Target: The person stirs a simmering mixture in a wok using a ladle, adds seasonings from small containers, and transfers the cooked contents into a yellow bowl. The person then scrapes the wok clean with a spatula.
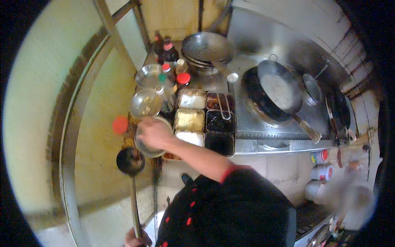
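Note:
My left hand (138, 237), low in the view, grips the long handle of a metal ladle (133, 188). The ladle's dark bowl points up, close to the counter's left end. Across my body reaches my right hand (155, 133), blurred, over a round bowl (169, 126) and partly covering it. Its fingertips are hidden, so I cannot tell whether it holds anything. Just behind that bowl is a metal bowl (147, 102) with pale yellowish pieces inside. To the right sit rectangular seasoning containers, among them one of yellow granules (190, 119) and one of white powder (189, 138).
A wok (277, 89) rests tilted on the stove, its handle jutting toward the front edge. Stacked woks (207, 48) and dark bottles (169, 52) stand behind the seasonings. A red-capped container (120, 125) is at the left. Tubs (322, 172) are at the lower right.

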Demonstrator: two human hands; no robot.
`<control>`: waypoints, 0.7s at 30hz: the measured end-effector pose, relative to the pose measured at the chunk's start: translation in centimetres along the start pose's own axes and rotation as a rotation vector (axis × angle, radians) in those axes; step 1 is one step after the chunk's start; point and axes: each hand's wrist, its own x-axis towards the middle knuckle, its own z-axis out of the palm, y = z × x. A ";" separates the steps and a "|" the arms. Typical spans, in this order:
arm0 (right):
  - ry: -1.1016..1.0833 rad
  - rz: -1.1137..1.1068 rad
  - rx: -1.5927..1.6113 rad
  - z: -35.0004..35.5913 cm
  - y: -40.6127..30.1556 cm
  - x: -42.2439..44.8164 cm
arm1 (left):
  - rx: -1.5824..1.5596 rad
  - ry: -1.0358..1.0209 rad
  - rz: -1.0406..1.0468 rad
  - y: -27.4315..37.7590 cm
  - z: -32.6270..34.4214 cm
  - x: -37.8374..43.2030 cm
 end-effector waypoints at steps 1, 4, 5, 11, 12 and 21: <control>-0.091 0.161 -0.034 -2.2 0.4 -3.2 | 0.007 -0.010 -0.010 0.3 0.2 0.1; -0.362 0.475 -0.281 -8.1 2.7 -12.6 | 0.113 -0.065 -0.076 2.7 2.8 1.3; -0.357 0.582 -0.322 -6.9 5.0 -15.4 | 0.168 -0.111 -0.097 3.3 3.3 1.5; -0.390 0.573 -0.414 -6.7 5.0 -19.8 | 0.129 -0.235 -0.120 4.6 6.7 4.6; -0.387 0.562 -0.397 -6.1 5.2 -19.8 | 0.217 -0.195 -0.099 5.0 8.0 4.5; 0.411 0.305 -0.095 -8.0 7.2 -20.0 | 0.157 -0.197 -0.213 4.0 8.8 3.1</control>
